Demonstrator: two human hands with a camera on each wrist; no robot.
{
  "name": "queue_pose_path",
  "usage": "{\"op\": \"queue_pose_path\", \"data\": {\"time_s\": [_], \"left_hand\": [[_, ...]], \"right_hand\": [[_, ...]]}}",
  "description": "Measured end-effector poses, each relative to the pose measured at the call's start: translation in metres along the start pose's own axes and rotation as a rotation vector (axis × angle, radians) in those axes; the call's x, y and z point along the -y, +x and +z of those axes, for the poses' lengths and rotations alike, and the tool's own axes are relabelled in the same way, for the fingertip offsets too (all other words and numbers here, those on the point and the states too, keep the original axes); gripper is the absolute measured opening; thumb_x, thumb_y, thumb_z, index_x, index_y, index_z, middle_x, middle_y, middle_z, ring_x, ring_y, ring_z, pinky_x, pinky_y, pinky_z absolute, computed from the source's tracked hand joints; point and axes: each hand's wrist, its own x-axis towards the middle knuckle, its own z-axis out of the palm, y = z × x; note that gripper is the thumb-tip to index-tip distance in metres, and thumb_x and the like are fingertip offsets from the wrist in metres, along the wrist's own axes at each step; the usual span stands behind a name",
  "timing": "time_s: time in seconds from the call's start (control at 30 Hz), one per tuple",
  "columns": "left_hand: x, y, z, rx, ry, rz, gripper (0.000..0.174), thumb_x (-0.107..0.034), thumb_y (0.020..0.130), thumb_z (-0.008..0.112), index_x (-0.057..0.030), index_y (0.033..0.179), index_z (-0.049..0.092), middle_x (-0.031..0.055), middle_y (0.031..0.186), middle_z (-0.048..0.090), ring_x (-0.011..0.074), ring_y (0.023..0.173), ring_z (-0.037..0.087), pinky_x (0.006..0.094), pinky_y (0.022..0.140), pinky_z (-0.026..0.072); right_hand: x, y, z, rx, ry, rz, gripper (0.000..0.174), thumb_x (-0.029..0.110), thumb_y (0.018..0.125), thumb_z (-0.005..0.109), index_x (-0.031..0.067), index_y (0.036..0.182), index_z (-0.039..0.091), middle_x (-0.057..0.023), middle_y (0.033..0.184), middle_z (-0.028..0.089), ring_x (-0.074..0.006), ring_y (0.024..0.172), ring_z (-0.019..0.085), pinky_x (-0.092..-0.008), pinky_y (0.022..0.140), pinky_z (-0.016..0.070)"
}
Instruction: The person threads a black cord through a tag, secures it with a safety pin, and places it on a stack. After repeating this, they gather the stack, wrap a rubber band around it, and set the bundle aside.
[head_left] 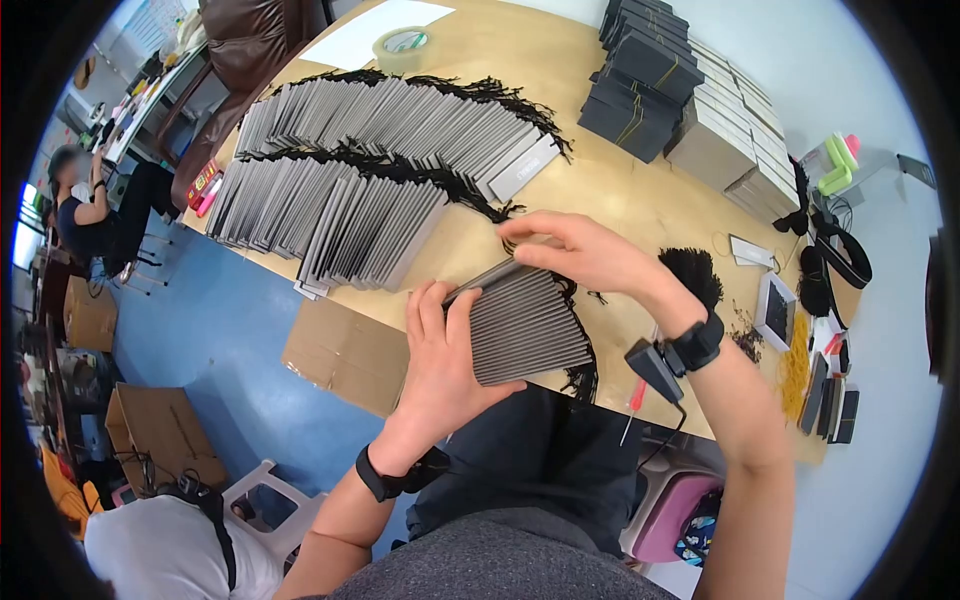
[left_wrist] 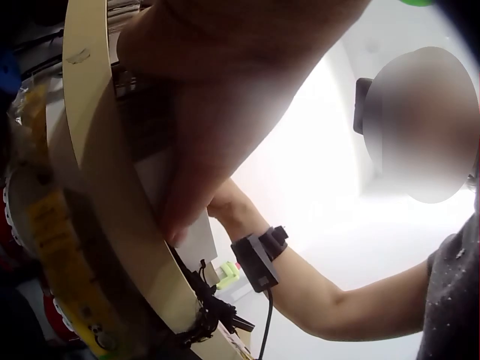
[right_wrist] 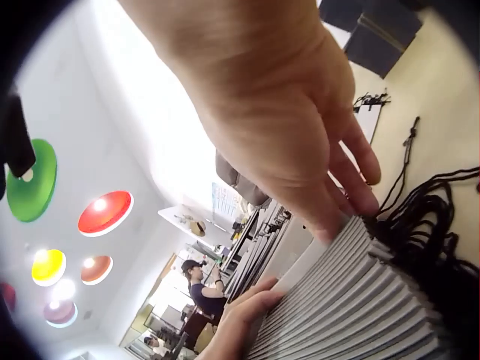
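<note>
Above the table's front edge, my left hand (head_left: 440, 345) grips a fanned stack of grey tags (head_left: 530, 330), its fingers over the far-left side and its thumb along the near side. Black cords (head_left: 585, 378) hang from the stack's right end. My right hand (head_left: 575, 250) is at the stack's far corner, where its thumb and fingertips pinch the edge. In the right wrist view the ridged tag edges (right_wrist: 352, 300) show close below the right thumb, beside a tangle of black cords (right_wrist: 427, 225). The left wrist view shows mostly the left hand's underside (left_wrist: 225, 97).
Two long rows of grey tags, a far row (head_left: 400, 120) and a near row (head_left: 330, 220), stand on the table. Behind them lies a tape roll (head_left: 402, 48). Banded dark bundles (head_left: 640, 90) and pale stacks (head_left: 725, 130) line the wall. A screwdriver (head_left: 636, 395) lies at the front edge.
</note>
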Motion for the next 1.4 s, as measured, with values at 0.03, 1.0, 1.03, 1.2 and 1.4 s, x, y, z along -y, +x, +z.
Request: {"op": "queue_pose_path", "data": {"time_s": [0.03, 1.0, 1.03, 1.2, 1.4], "left_hand": [[0.0, 0.001, -0.001, 0.001, 0.0, 0.0, 0.111, -0.029, 0.051, 0.098, -0.0024, 0.142, 0.041, 0.0266, 0.145, 0.029, 0.0489, 0.14, 0.023, 0.0589, 0.116, 0.0253], [-0.028, 0.036, -0.086, 0.098, 0.049, 0.125, 0.105, -0.019, 0.048, 0.095, -0.0038, 0.143, 0.054, 0.0169, 0.135, 0.049, 0.0346, 0.123, 0.049, 0.0431, 0.105, 0.0419], [-0.036, 0.034, -0.09, 0.134, 0.038, 0.144, 0.108, -0.021, 0.046, 0.094, -0.0045, 0.144, 0.054, 0.0157, 0.136, 0.049, 0.0334, 0.124, 0.05, 0.0419, 0.106, 0.0411], [-0.057, 0.011, -0.091, 0.218, 0.079, 0.253, 0.11, -0.02, 0.043, 0.096, -0.0034, 0.143, 0.055, 0.0173, 0.133, 0.049, 0.0349, 0.121, 0.049, 0.0458, 0.103, 0.0427], [-0.044, -0.003, -0.076, 0.194, 0.047, 0.225, 0.11, -0.023, 0.045, 0.097, -0.0044, 0.145, 0.053, 0.0164, 0.135, 0.049, 0.0354, 0.123, 0.048, 0.046, 0.104, 0.0425]], "right_hand": [[-0.006, -0.005, 0.008, -0.079, 0.274, -0.006, 0.044, 0.03, 0.105, 0.055, 0.0066, 0.142, 0.055, -0.0119, 0.142, 0.058, -0.0205, 0.133, 0.052, -0.033, 0.108, 0.0409], [0.042, -0.145, 0.131, -0.085, 1.543, 0.334, 0.066, 0.052, 0.103, 0.053, -0.0011, 0.142, 0.046, -0.0171, 0.137, 0.055, -0.0242, 0.129, 0.052, -0.038, 0.108, 0.0429], [0.036, -0.132, 0.14, -0.08, 1.769, 0.307, 0.073, 0.057, 0.103, 0.049, 0.0001, 0.147, 0.041, -0.0166, 0.142, 0.053, -0.0218, 0.133, 0.049, -0.0389, 0.111, 0.0411], [0.02, -0.093, 0.124, -0.269, 1.899, -0.171, 0.052, 0.04, 0.103, 0.056, 0.0022, 0.137, 0.053, -0.0126, 0.131, 0.062, -0.0232, 0.12, 0.06, -0.0392, 0.102, 0.0495], [0.02, -0.096, 0.107, -0.528, 1.625, 0.068, 0.028, 0.014, 0.092, 0.074, 0.0014, 0.116, 0.068, -0.0083, 0.107, 0.072, -0.0192, 0.095, 0.069, -0.0338, 0.083, 0.0572]]}}
